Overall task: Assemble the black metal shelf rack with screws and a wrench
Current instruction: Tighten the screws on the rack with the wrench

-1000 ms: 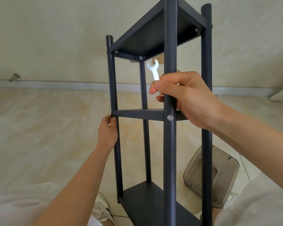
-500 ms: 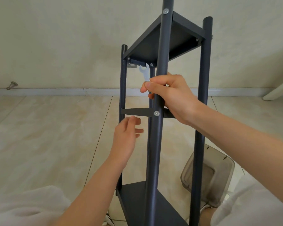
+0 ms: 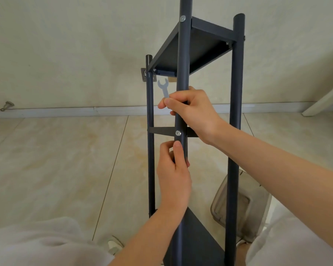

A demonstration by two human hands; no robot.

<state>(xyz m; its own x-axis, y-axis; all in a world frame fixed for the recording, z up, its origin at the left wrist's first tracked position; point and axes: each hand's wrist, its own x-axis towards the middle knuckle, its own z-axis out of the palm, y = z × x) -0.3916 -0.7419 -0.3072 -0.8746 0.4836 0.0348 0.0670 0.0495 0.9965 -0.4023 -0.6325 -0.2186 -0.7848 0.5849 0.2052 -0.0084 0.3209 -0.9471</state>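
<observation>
The right hand reaches in from the lower right on a bare forearm stretched diagonally upward. Its fingers are curled round the front post, while thumb and forefinger pinch the wrench, whose open head stands upright above the fingertips. The left hand comes up from below on a bare forearm, just under the right one, gripping the same post with the thumb laid upward along it and the fingers wrapped behind.
</observation>
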